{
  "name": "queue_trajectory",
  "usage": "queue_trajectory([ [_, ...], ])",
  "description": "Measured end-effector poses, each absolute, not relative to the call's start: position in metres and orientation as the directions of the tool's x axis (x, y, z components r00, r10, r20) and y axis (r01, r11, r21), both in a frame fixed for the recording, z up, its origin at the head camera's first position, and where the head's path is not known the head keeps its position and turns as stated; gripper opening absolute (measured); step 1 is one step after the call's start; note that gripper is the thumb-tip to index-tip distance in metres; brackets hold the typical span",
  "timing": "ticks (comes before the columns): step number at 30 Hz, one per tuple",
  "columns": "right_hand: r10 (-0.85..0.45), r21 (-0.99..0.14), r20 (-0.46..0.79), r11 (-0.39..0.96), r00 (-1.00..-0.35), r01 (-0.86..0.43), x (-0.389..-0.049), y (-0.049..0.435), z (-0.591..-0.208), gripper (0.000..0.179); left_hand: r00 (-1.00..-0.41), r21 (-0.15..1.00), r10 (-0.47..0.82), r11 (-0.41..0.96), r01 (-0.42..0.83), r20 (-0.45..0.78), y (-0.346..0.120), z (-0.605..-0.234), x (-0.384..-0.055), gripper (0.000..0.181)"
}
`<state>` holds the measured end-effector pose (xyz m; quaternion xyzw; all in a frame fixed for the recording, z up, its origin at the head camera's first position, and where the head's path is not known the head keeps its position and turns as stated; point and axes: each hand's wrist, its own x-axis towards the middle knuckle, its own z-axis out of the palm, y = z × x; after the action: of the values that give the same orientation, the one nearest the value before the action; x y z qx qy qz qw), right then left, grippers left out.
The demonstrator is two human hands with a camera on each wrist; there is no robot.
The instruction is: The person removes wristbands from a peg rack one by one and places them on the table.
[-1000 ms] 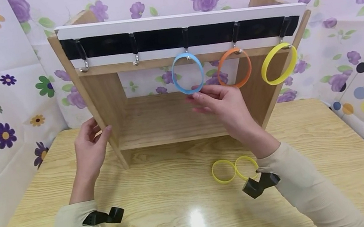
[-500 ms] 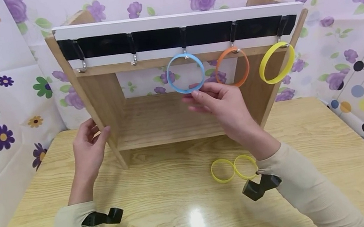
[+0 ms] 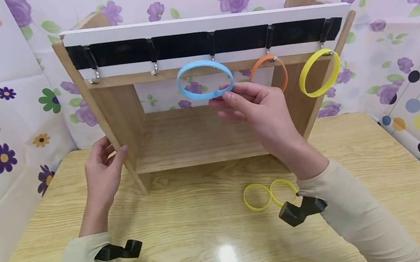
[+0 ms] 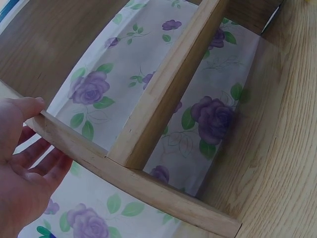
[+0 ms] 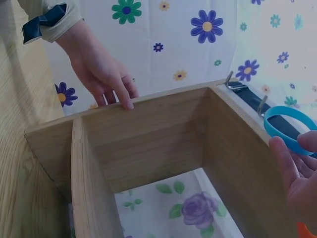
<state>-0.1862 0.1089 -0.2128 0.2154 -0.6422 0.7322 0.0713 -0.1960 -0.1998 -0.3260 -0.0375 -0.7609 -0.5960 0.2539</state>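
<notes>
My right hand (image 3: 266, 115) pinches a light blue silicone wristband (image 3: 205, 96) between thumb and fingers. The band is tilted nearly flat, and its far rim overlaps the tip of the middle hook (image 3: 211, 42) in the head view. In the right wrist view the blue wristband (image 5: 277, 133) stands out from the hook strip. My left hand (image 3: 103, 172) grips the left side panel of a wooden shelf (image 3: 194, 138), thumb on the front edge and fingers behind it. An orange wristband (image 3: 287, 75) and a yellow wristband (image 3: 316, 94) hang on the two hooks at the right.
Two yellow wristbands (image 3: 260, 210) lie side by side on the wood-grain table (image 3: 184, 234), below the right forearm. Two bare hooks, one of them a left end hook (image 3: 96, 78), sit on the black strip. Flowered cloth (image 3: 174, 0) backs the shelf.
The blue wristband has tipped from hanging nearly upright at the middle hook to nearly flat, its lower rim raised by my right hand. My left hand stays on the panel.
</notes>
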Motion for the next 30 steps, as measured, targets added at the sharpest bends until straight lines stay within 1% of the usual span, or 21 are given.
queue_trajectory([
  [5,-0.191,-0.91,0.412,-0.139,-0.891,-0.391,-0.183,0.109,-0.212,0.027,-0.865,0.887,-0.251,0.285,0.363,0.434,-0.201,-0.326,-0.197,0.043],
  [10,-0.207,-0.917,0.398,-0.068,-0.894,-0.393,-0.181,0.112,-0.217,0.027,-0.862,0.887,-0.258,0.286,0.364,0.437,-0.201,-0.326,-0.198,0.042],
  [17,-0.228,-0.934,0.347,0.0,-0.91,-0.356,-0.181,0.12,-0.23,0.029,-0.862,0.887,-0.253,0.272,0.373,0.44,-0.198,-0.327,-0.198,0.042],
  [25,-0.264,-0.935,0.332,0.031,-0.906,-0.352,-0.181,0.137,-0.244,0.028,-0.866,0.887,-0.25,0.286,0.361,0.433,-0.198,-0.326,-0.197,0.043],
  [30,-0.263,-0.943,0.297,0.069,-0.918,-0.325,-0.182,0.147,-0.254,0.028,-0.866,0.89,-0.26,0.288,0.352,0.427,-0.199,-0.326,-0.197,0.042],
])
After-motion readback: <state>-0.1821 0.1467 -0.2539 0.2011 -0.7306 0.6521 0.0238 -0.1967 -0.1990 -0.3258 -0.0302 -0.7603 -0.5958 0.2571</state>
